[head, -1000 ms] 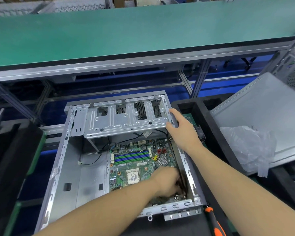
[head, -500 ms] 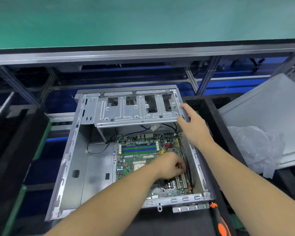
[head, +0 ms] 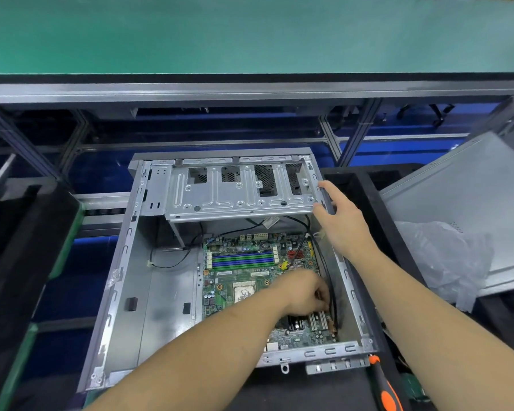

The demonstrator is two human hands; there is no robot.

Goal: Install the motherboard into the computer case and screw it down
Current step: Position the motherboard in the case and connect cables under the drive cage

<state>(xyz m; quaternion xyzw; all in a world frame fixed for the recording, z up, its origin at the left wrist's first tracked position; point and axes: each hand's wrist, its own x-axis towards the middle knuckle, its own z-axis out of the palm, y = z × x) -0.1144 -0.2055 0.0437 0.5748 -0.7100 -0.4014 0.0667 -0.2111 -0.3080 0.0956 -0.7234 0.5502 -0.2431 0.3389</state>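
The one computer case (head: pixel 137 295) lies open on its side, and the single green motherboard (head: pixel 244 274) sits flat in its right half, against the case's right wall and near edge. The left hand (head: pixel 304 292) is down on the board's right part, fingers curled by the black cables (head: pixel 333 295) that run along the right wall; whether it pinches a cable or something smaller cannot be told. The right hand (head: pixel 343 223) rests on the far right corner of the case, fingers fairly straight along the rim beside the drive cage (head: pixel 238 188), holding nothing. One orange-and-black screwdriver (head: pixel 383 387) lies just off the case's near right corner. One grey side panel (head: pixel 472 209) leans to the right, with a crumpled plastic bag (head: pixel 439 259) on it.
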